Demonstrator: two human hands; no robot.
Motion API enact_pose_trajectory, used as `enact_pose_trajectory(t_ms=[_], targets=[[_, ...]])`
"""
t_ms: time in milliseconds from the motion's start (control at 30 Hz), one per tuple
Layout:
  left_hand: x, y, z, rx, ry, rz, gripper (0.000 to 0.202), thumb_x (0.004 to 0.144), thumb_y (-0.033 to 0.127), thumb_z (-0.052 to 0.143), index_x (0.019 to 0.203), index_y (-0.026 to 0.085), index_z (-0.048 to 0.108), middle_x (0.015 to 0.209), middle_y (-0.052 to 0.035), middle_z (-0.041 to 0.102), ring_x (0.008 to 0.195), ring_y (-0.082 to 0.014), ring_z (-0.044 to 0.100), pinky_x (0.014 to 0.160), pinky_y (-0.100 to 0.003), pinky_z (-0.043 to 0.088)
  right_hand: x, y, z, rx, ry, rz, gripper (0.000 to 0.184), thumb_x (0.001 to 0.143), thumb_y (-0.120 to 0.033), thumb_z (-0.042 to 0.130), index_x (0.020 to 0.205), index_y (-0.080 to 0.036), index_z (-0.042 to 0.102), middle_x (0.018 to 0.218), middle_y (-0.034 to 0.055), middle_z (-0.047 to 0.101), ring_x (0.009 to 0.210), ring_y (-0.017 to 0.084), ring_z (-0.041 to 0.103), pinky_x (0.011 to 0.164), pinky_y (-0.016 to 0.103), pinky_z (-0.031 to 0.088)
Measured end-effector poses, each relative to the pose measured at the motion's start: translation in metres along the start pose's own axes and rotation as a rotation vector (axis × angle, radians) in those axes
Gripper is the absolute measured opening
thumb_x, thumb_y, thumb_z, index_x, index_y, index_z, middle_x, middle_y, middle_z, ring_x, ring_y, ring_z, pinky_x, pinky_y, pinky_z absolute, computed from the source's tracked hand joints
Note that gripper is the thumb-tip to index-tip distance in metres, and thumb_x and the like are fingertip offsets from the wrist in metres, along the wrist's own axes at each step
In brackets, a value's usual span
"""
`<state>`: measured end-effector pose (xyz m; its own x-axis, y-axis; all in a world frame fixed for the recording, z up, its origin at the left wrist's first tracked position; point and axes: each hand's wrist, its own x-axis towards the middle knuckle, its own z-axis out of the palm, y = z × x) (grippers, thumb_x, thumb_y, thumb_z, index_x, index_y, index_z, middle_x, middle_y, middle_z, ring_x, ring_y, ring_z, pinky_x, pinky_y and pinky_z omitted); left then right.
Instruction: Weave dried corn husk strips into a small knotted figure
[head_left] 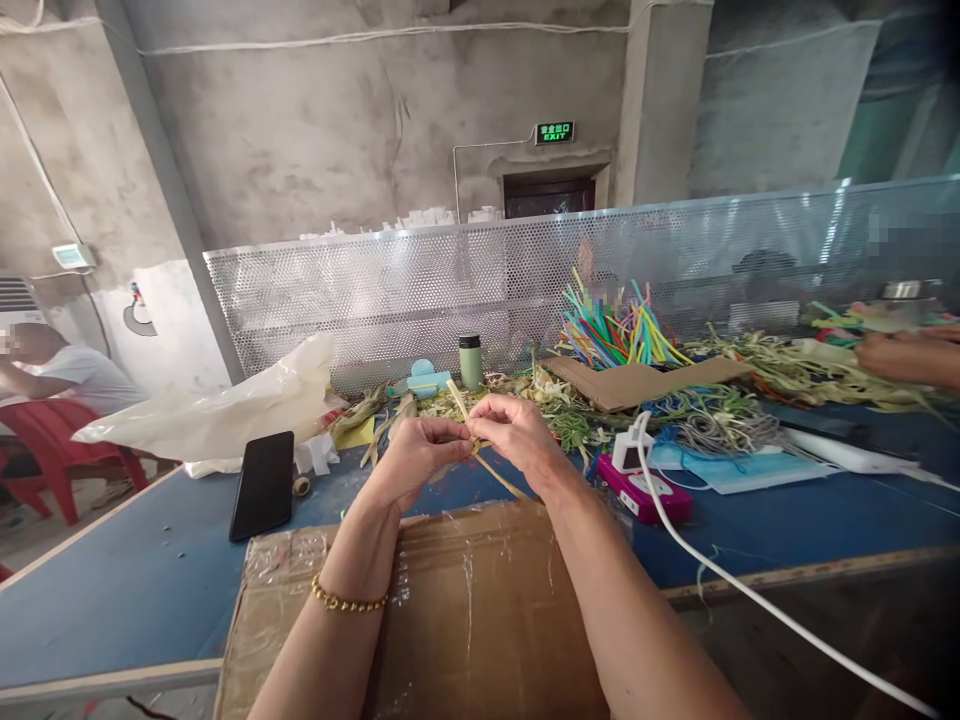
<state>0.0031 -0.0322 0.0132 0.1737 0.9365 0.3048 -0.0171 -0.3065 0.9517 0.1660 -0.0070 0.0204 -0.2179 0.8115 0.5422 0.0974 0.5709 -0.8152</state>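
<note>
a: your left hand (416, 455) and your right hand (517, 430) meet at the middle of the frame, above the brown taped cardboard box (465, 600). each grip is pinched on the thin, pale yellow flat strip (501, 477).

b: yes, thumb and forefinger are closed on it on both sides. the strip runs slanted between your hands, with one end poking up past your left fingers and the other trailing down toward the box, clear of the blue table (135, 580).

a: it looks feather-light and bendy to me, like dried leaf or straw. i'd guess it creases or splits lengthwise if you fold it hard.

b: so hold it flat between your fingertip pads, close to the spot you're working, not out at the loose ends.

a: around you, a black phone (262, 483) lies at the lower left, and a dark green flask (471, 360) stands behind your hands.

b: a bundle of bright coloured strips (615, 330) sits right of centre, and another person's hand (900, 355) is at the right edge, well apart from yours.
</note>
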Motion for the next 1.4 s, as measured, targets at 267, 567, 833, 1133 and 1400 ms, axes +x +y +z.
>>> enact_pose_trajectory(t_ms=[267,567,833,1133,1400], targets=[[-0.001,0.000,0.001,-0.002,-0.055,0.014,0.017,0.064,0.028,0.081,0.073,0.015,0.076,0.068,-0.0041,0.067,0.064,-0.0128,0.055,0.064,-0.028,0.044,0.001,0.000,-0.001,-0.048,-0.038,-0.053,0.009,0.073,-0.026,0.065,0.069,-0.018,0.068,0.069,0.0010,0.065,0.067,0.015,0.055,0.065,0.029,0.043],[-0.002,0.002,0.000,-0.035,-0.078,-0.077,0.014,0.063,0.027,0.080,0.063,0.015,0.074,0.062,-0.0041,0.065,0.058,-0.0117,0.054,0.059,-0.027,0.041,0.001,0.004,-0.002,-0.037,-0.081,-0.045,0.010,0.076,-0.027,0.067,0.072,-0.017,0.068,0.069,0.0014,0.064,0.066,0.015,0.056,0.065,0.029,0.045],[0.005,-0.005,-0.003,0.006,-0.053,-0.106,0.015,0.064,0.026,0.080,0.062,0.014,0.072,0.057,-0.0031,0.064,0.053,-0.0109,0.053,0.050,-0.024,0.035,0.010,0.010,0.002,-0.068,-0.066,-0.033,0.010,0.072,-0.025,0.066,0.069,-0.016,0.067,0.067,0.0009,0.064,0.064,0.014,0.055,0.063,0.027,0.044],[0.023,-0.021,-0.006,-0.206,-0.063,-0.092,0.027,0.059,0.029,0.089,0.063,0.009,0.072,0.061,-0.0078,0.066,0.055,-0.0119,0.057,0.055,-0.026,0.043,0.018,0.021,0.000,-0.100,-0.088,-0.050,0.015,0.073,-0.031,0.066,0.071,-0.016,0.066,0.069,0.0016,0.066,0.065,0.015,0.059,0.064,0.027,0.046],[0.038,-0.035,-0.008,-0.213,-0.003,-0.148,0.019,0.053,0.014,0.086,0.060,0.008,0.069,0.055,-0.0051,0.065,0.052,-0.0125,0.059,0.055,-0.027,0.046,0.028,0.032,0.002,-0.363,-0.095,-0.078,0.016,0.077,-0.024,0.058,0.065,-0.016,0.063,0.063,-0.0008,0.061,0.062,0.014,0.053,0.061,0.025,0.038]])
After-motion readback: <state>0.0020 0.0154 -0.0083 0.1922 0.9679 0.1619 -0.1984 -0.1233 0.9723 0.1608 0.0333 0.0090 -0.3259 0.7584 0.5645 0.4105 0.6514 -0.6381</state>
